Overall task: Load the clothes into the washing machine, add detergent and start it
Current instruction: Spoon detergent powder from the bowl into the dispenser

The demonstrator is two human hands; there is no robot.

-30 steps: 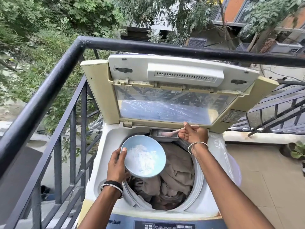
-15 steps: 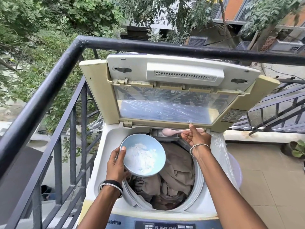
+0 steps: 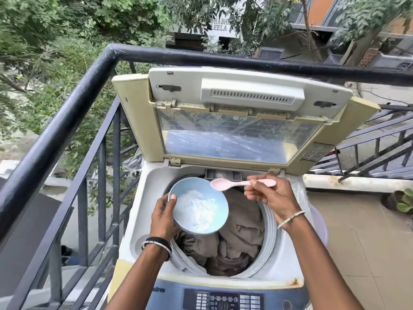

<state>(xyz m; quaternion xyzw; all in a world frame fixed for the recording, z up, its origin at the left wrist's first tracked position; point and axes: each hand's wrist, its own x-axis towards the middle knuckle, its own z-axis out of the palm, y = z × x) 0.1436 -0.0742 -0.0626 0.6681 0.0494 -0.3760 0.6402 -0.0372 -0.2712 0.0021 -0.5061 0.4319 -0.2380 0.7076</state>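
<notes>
The tiled floor [image 3: 362,247] carried the washer [image 3: 223,280] by the railing [image 3: 85,90]; a potted plant [image 3: 402,201] stood at right.

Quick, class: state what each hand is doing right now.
Left hand: closed on the blue bowl of powder.
Right hand: closed on the pink spoon.
</notes>
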